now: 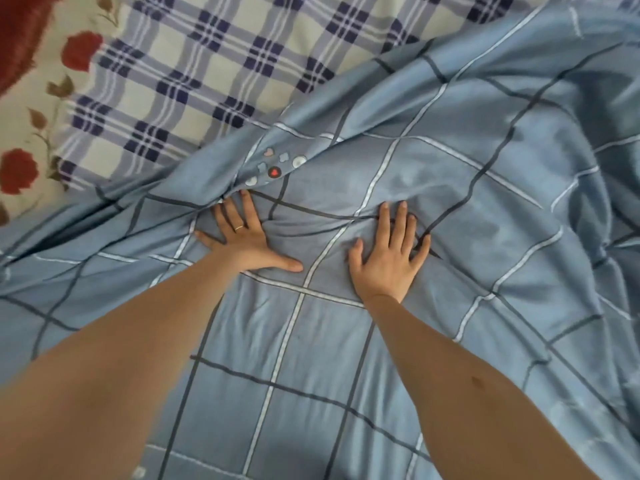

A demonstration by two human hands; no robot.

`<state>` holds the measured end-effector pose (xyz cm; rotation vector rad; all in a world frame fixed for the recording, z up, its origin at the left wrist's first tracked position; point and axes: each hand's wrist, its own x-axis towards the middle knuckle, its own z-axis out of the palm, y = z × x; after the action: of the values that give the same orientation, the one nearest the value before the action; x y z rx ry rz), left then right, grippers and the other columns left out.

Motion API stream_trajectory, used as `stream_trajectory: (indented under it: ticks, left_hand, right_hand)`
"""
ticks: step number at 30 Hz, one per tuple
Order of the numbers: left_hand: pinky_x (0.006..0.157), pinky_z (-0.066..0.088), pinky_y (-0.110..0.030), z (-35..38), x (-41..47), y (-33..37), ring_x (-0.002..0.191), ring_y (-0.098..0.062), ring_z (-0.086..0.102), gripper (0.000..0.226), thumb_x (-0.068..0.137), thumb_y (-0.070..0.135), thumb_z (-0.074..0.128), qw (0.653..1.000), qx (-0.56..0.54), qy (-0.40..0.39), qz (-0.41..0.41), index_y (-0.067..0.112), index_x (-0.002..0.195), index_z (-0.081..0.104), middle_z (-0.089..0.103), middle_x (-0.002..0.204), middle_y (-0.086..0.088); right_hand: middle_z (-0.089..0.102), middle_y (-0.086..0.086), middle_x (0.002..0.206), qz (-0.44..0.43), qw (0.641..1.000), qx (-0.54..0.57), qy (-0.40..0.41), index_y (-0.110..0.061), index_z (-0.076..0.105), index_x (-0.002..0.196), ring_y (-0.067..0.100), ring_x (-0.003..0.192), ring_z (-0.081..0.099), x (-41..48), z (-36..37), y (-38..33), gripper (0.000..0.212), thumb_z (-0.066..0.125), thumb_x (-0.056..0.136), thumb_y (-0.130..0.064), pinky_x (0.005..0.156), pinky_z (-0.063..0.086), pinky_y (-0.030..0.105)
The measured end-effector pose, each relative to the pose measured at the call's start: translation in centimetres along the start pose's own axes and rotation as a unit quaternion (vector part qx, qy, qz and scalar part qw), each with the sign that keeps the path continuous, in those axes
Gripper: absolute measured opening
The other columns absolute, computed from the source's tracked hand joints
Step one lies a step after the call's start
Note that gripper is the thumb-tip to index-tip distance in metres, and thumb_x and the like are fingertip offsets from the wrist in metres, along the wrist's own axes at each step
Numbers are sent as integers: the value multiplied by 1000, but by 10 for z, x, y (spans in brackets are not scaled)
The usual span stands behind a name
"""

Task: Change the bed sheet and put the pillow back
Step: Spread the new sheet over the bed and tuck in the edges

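A light blue sheet with a grid of dark and white lines covers most of the bed, wrinkled and bunched toward the right and along its upper left edge. My left hand presses flat on it with fingers spread, a ring on one finger. My right hand presses flat beside it, fingers straight. Folds gather between and just beyond the two hands. No pillow is in view.
A white and navy plaid cloth lies uncovered at the upper left. Beyond it lies a cream fabric with red roses, and a red textured fabric fills the top left corner.
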<state>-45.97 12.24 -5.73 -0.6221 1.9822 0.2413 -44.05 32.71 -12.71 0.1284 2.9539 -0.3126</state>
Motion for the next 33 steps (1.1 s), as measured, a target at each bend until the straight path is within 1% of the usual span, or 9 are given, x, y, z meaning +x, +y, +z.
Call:
stream_trajectory:
  ticks: [2, 6, 9, 12, 19, 23, 27, 30, 33]
  left_hand:
    - [103, -11, -70, -5, 3, 2, 136, -32, -36, 166, 35, 80, 74, 1000, -2, -15, -5, 22, 122, -55, -48, 142, -13]
    - [101, -11, -72, -11, 9, 1, 134, -37, -38, 166, 34, 80, 74, 999, 7, -51, -13, 19, 107, -62, -49, 139, -18]
    - [99, -12, -73, -14, 14, 3, 132, -39, -40, 167, 36, 80, 74, 997, 8, -77, -30, 15, 121, -56, -50, 137, -20]
    - [99, -10, -74, -13, 16, 6, 132, -40, -40, 167, 37, 81, 73, 995, 22, -88, -48, 12, 124, -52, -49, 136, -22]
    - [102, -7, -73, -13, 18, 9, 134, -40, -36, 167, 39, 84, 69, 994, 28, -87, -55, 9, 117, -57, -48, 137, -22]
    - [102, -10, -72, -17, 14, 9, 135, -38, -36, 165, 37, 84, 70, 996, 35, -67, -43, 12, 101, -65, -49, 135, -20]
    - [102, -10, -72, -12, 14, 11, 134, -38, -36, 166, 38, 83, 71, 997, 31, -62, -42, 12, 105, -64, -50, 133, -20]
    - [104, -8, -72, -12, 15, 10, 136, -37, -34, 167, 34, 82, 73, 997, 41, -52, -50, 16, 99, -66, -52, 130, -17]
    - [104, -6, -72, -8, 12, 9, 136, -36, -34, 166, 33, 81, 74, 998, 35, -39, -35, 19, 102, -64, -53, 128, -15]
  right_hand:
    - [25, 6, 157, 5, 1000, -11, -11, -23, 27, 150, 25, 141, 25, 3, -2, -2, 71, 37, 84, -48, 114, 7, 51]
    - [29, 9, 154, 18, 999, -29, -42, -20, 27, 149, 25, 138, 23, 7, -5, -6, 73, 37, 81, -46, 113, 9, 50]
    - [33, 11, 152, 26, 998, -41, -50, -18, 27, 147, 26, 136, 25, 7, -4, -6, 74, 38, 78, -44, 112, 10, 50]
    - [36, 13, 151, 21, 998, -47, -44, -17, 29, 146, 28, 135, 27, 7, -2, -7, 74, 38, 78, -43, 111, 12, 50]
    - [36, 14, 150, 18, 998, -54, -29, -16, 29, 146, 29, 135, 28, 6, -2, -6, 72, 38, 80, -43, 112, 12, 50]
    - [34, 14, 151, 9, 998, -55, -42, -16, 27, 147, 29, 137, 25, 5, -4, -5, 74, 37, 80, -45, 113, 6, 48]
    - [34, 15, 151, 14, 999, -42, -30, -16, 31, 146, 29, 137, 26, 5, -2, -4, 73, 38, 80, -45, 114, 7, 49]
    - [35, 14, 150, 8, 999, -33, -12, -16, 35, 144, 29, 135, 29, 4, 0, -5, 72, 38, 79, -45, 113, 10, 49]
    - [35, 12, 151, 8, 1000, -26, 5, -17, 36, 144, 28, 136, 29, 3, -1, -2, 71, 39, 79, -44, 114, 10, 48]
